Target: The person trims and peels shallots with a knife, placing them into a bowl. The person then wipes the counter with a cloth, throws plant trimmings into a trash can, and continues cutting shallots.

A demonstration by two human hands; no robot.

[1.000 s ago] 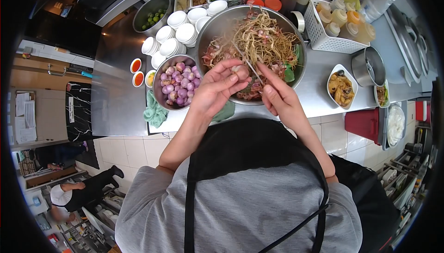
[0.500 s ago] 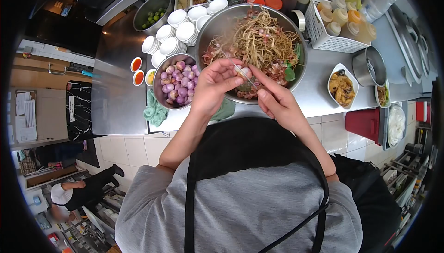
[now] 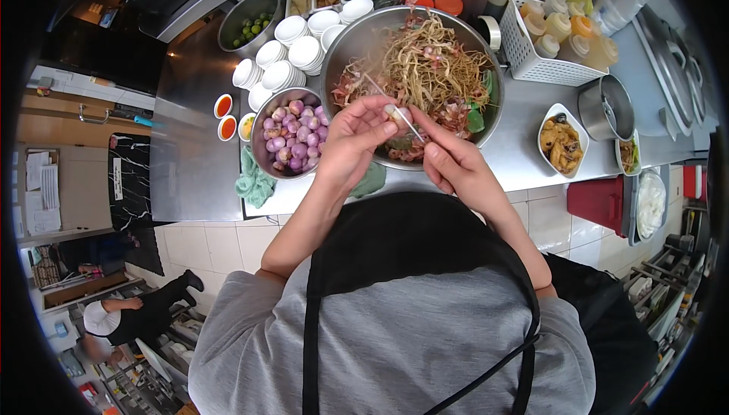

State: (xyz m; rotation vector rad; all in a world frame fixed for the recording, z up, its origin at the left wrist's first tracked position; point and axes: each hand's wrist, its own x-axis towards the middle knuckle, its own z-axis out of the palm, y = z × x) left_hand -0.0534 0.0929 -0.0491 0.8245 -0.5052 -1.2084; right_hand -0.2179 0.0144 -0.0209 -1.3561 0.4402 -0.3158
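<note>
My left hand is closed, its fingertips pinching a small pale shallot above the near side of a big metal bowl. A thin, straight knife crosses the shallot slantwise; my right hand grips its near end between thumb and fingers. Dry roots and stems with reddish skins fill much of the big bowl under both hands. Left of my left wrist, a smaller metal bowl holds many purple shallots.
Stacked white bowls and a bowl of green limes stand back left. At right are a white basket of bottles, a dish of food and a metal pot. Green cloths lie near the front edge. Another person is at lower left.
Both hands stay almost in place over the big bowl. The knife has tilted slightly, and its blade now shows brighter against the shallot.
</note>
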